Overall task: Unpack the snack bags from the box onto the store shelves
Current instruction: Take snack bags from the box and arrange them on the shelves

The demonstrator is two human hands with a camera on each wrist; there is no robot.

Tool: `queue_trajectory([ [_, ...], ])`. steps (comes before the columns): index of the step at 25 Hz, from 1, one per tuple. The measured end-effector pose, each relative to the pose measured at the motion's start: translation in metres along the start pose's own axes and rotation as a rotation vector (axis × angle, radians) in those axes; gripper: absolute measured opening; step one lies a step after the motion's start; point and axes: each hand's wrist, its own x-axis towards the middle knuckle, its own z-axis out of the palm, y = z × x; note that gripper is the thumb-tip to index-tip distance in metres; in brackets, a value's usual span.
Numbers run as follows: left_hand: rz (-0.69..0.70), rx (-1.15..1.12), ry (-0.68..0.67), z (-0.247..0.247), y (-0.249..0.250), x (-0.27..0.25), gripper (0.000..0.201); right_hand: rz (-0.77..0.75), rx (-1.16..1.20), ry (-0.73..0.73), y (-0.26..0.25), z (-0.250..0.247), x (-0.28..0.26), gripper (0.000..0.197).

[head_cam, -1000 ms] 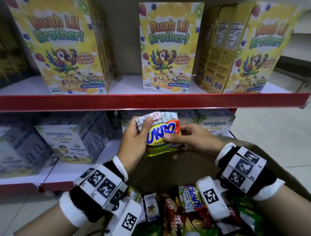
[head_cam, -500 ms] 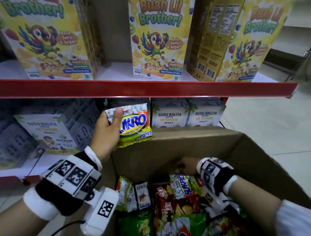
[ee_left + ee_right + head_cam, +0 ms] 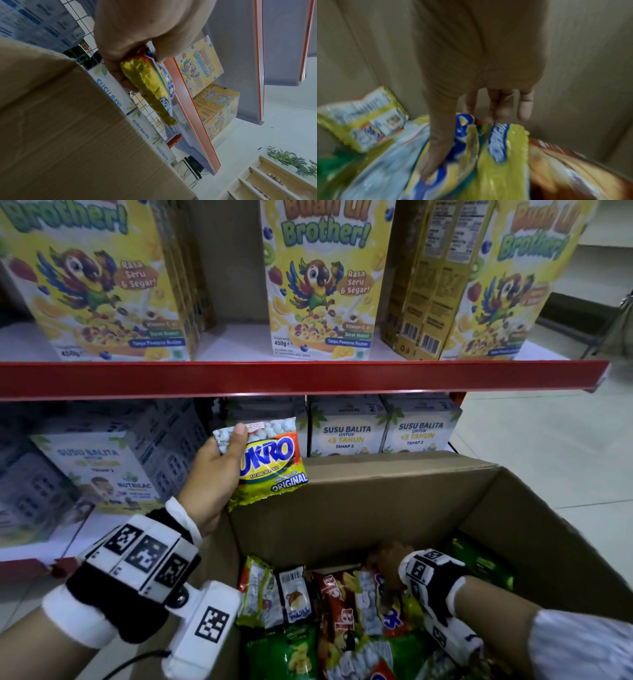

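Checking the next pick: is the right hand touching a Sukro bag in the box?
Touching. The right wrist view shows the right hand with its thumb pressed onto the Sukro bag and fingers behind its top edge.

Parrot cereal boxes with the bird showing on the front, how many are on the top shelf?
3: the left parrot cereal box, the middle parrot cereal box and the right parrot cereal box, above the red shelf edge. More boxes stand behind, fronts hidden.

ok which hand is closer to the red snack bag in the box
Right. The right hand is down inside the box, just beside the red snack bag. The left hand is up above the box's left corner, holding a yellow bag.
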Motion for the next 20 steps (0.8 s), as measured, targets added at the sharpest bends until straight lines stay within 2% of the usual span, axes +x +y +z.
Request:
queue_trajectory([
  [2, -0.005, -0.021, 0.020, -0.002, 0.002, 0.000, 0.025, -0.097, 0.036, -0.020, -0.006, -0.022, -0.018, 0.055],
  [5, 0.013, -0.058, 0.073, -0.008, 0.009, 0.002, 0.031, -0.349, 0.409, 0.081, -0.010, -0.075, -0.054, 0.025],
  [6, 0.015, -0.069, 0.072, -0.009, 0.011, 0.001, 0.034, -0.415, 0.569, 0.162, -0.011, -0.095, -0.067, 0.025],
  [8, 0.012, -0.096, 0.047, -0.009, 0.015, -0.001, 0.029, -0.529, 0.917, 0.315, -0.015, -0.130, -0.090, 0.040],
  [9, 0.008, -0.098, 0.022, -0.006, 0.016, -0.004, 0.025, -0.599, 1.090, 0.357, -0.018, -0.140, -0.099, 0.048],
  [11, -0.007, -0.084, -0.054, 0.002, 0.020, -0.013, 0.031, -0.718, 1.311, 0.377, -0.027, -0.152, -0.108, 0.053],
  [13, -0.025, -0.121, -0.146, 0.012, 0.022, -0.022, 0.036, -0.752, 1.353, 0.378, -0.039, -0.151, -0.112, 0.048],
  [16, -0.035, -0.188, -0.253, 0.021, 0.026, -0.033, 0.051, -0.701, 1.336, 0.429, -0.052, -0.147, -0.112, 0.047],
  [18, -0.001, -0.133, -0.269, 0.022, 0.024, -0.036, 0.055, -0.718, 1.310, 0.435, -0.055, -0.145, -0.115, 0.042],
  [20, 0.013, -0.092, -0.207, 0.019, 0.023, -0.033, 0.048, -0.680, 1.190, 0.391, -0.051, -0.144, -0.119, 0.041],
])
